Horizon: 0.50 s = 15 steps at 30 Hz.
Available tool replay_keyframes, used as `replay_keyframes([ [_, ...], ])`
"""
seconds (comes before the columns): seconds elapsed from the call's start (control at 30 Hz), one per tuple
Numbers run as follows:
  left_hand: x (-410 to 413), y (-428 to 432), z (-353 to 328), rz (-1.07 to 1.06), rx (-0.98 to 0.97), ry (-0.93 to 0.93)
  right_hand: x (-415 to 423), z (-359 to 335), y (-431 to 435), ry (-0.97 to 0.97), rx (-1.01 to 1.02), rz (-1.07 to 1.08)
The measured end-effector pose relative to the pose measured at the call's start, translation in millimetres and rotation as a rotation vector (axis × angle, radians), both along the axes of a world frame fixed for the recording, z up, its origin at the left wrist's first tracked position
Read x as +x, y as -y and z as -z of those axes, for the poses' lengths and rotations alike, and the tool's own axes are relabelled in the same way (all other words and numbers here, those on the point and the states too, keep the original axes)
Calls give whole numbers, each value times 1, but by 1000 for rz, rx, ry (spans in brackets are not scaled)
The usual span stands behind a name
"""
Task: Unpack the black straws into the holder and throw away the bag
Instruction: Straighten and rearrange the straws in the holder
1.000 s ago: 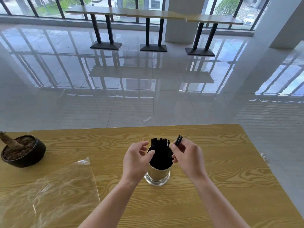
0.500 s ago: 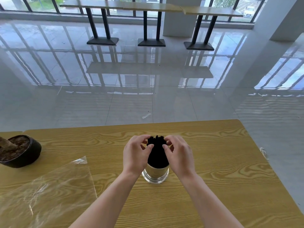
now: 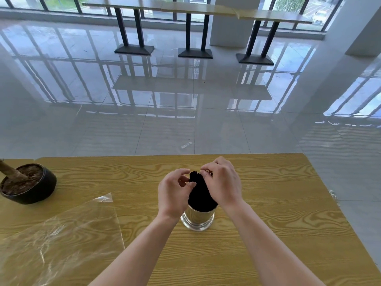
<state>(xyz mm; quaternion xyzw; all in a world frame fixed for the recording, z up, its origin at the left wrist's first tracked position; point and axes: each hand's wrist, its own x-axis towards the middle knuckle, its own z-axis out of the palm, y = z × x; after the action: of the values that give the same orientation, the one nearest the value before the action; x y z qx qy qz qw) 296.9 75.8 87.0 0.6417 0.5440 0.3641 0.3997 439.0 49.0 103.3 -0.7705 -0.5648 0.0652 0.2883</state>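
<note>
**Both grips closing round the straw bundle in the holder**

The black straws (image 3: 201, 193) are standing upright as one tight, dark bundle in the holder (image 3: 198, 218). The holder is a shiny metal cup, sitting on the tabletop (image 3: 278, 203) directly beneath both grips. The bundle is filling the cup's mouth and rising well above its rim. Its cut ends are showing as a ragged, matte black top between the two grips. Lower down, the single straws are blending into one black mass.

The left grip (image 3: 175, 193) is curling round the bundle's left side. Its thumb tip is touching the straws just below their tops, and its forefinger is arching over toward them. The right grip (image 3: 224, 184) is clamping on from the other side. Its bent fingertips (image 3: 203, 174) are resting on the straw tops and its palm is covering the bundle's right flank. The two grips are coming close together above the straws without touching each other.

The bag (image 3: 61, 244), clear and crinkled, is lying flat on the tabletop well to the left of the left grip and nearer the person. The wood grain is showing through it, and its far corner is lifting slightly. Farther left again, a dark pot (image 3: 31, 195) of soil with a stub of stem is sitting near the tabletop's far edge. Beyond the grips, a small pale scrap (image 3: 186, 145) is lying on the glossy floor.
</note>
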Motion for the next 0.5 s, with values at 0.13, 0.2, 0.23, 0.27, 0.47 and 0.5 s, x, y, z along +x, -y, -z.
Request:
replay_keyframes([
  [0.13,-1,2,-1,3,5,6,4,-20,0,-137,182,15],
  [0.2,-1,2,-3,7,19,3,10,-37,3,-209,315,52],
  [0.23,-1,3,-4,7,29,-1,14,-46,5,-253,378,73],
  [0.27,-1,4,-4,2,41,-7,17,-55,7,-300,434,90],
  [0.47,-2,16,-10,-129,104,45,33,-93,24,-488,698,170],
  [0.5,-2,17,-13,-121,51,119,33,-94,26,-542,719,182],
])
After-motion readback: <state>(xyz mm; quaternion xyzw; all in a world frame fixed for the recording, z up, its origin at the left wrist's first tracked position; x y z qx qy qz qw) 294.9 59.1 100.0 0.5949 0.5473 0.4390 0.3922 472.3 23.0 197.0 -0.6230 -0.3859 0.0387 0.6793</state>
